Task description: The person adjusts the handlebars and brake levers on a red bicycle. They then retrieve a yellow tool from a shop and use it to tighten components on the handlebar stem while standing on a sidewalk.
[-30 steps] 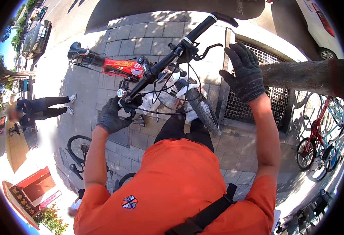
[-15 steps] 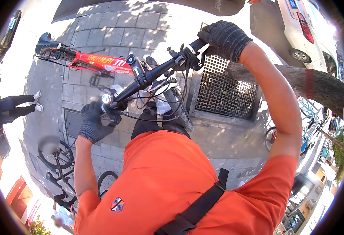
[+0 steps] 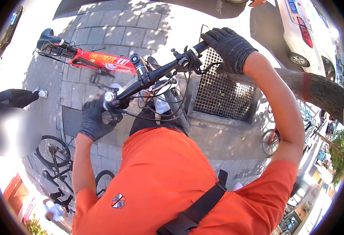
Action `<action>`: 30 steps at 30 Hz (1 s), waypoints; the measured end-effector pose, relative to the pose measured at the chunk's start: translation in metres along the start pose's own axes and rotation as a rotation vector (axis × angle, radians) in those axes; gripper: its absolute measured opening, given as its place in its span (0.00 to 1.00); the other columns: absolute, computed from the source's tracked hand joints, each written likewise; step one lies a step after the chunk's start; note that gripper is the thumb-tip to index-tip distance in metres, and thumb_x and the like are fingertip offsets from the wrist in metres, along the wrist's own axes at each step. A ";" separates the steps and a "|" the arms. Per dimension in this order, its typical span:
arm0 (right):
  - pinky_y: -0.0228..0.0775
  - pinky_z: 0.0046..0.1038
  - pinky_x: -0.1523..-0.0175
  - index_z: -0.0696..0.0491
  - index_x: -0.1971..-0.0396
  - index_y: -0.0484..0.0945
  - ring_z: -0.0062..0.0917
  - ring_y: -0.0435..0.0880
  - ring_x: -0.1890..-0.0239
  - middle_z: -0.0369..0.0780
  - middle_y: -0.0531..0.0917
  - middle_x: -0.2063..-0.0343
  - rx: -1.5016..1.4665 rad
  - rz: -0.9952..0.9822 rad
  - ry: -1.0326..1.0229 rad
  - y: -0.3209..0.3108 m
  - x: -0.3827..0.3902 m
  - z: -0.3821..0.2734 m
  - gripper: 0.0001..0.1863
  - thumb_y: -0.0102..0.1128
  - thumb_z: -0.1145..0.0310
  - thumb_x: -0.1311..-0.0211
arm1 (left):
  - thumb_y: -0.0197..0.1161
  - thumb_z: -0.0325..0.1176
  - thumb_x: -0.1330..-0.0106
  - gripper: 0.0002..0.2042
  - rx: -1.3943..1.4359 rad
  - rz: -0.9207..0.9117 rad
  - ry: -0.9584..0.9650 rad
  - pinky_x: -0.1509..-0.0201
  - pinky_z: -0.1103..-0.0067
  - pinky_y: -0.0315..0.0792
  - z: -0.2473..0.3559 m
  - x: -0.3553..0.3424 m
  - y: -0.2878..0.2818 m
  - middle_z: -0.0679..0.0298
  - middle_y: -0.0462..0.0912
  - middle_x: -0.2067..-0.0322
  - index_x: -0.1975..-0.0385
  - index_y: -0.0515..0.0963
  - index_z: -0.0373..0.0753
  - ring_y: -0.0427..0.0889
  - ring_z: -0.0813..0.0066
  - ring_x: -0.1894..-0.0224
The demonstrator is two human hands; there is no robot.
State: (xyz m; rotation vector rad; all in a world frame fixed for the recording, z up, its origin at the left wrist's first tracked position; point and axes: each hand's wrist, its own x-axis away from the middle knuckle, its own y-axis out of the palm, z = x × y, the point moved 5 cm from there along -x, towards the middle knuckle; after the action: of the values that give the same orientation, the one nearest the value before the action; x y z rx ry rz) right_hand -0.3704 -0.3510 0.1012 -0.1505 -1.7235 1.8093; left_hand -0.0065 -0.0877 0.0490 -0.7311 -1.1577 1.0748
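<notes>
A red bicycle (image 3: 86,58) stands on the pavement ahead of me, its frame running off to the left with a black saddle (image 3: 46,39) at the far end. Its black handlebar (image 3: 156,75) slants from lower left to upper right. My left hand (image 3: 95,120), in a dark grey knit glove, is closed round the bar's left end, beside a round silver bell (image 3: 109,96). Over the right grip lies my right hand (image 3: 230,47), gloved alike, its fingers laid across and their tips partly hidden. A brake lever (image 3: 212,68) sticks out beneath it. Cables loop above the front tyre (image 3: 176,109).
A metal grate (image 3: 223,92) surrounds a tree trunk (image 3: 293,81) on the right. Behind it a white car (image 3: 297,35) is parked. More bicycles stand at right, and a black bicycle (image 3: 56,154) at lower left. A walking person (image 3: 17,98) is at left.
The handlebar has shifted slightly right and down in view. My right hand's fingers look straighter, and the brake lever shows more. The person at left has moved further left.
</notes>
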 end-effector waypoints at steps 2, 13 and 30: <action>0.56 0.39 0.22 0.54 0.31 0.66 0.37 0.70 0.30 0.44 0.74 0.36 -0.081 -0.059 0.019 -0.014 0.001 -0.001 0.51 0.82 0.55 0.55 | 0.80 0.49 0.56 0.52 -0.051 -0.062 -0.066 0.35 0.58 0.65 -0.005 0.005 0.000 0.51 0.79 0.49 0.29 0.62 0.35 0.77 0.52 0.46; 0.74 0.42 0.40 0.53 0.44 0.76 0.41 0.82 0.47 0.45 0.84 0.52 -0.106 0.072 -0.066 -0.020 -0.020 -0.008 0.34 0.78 0.64 0.53 | 0.77 0.52 0.58 0.54 0.009 -0.129 -0.186 0.33 0.55 0.62 -0.025 0.031 0.005 0.48 0.79 0.44 0.27 0.61 0.42 0.79 0.47 0.42; 0.62 0.45 0.27 0.56 0.30 0.64 0.44 0.71 0.31 0.49 0.75 0.36 -0.086 -0.194 0.017 -0.010 -0.028 -0.005 0.51 0.81 0.56 0.54 | 0.73 0.48 0.51 0.44 0.038 -0.100 -0.201 0.38 0.51 0.68 -0.025 0.042 0.010 0.56 0.81 0.46 0.30 0.67 0.46 0.81 0.56 0.43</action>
State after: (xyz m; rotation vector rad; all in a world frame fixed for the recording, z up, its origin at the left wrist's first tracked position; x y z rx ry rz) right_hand -0.3423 -0.3612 0.1004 -0.0331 -1.7413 1.5906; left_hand 0.0158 -0.0435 0.0476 -0.5385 -1.3264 1.1013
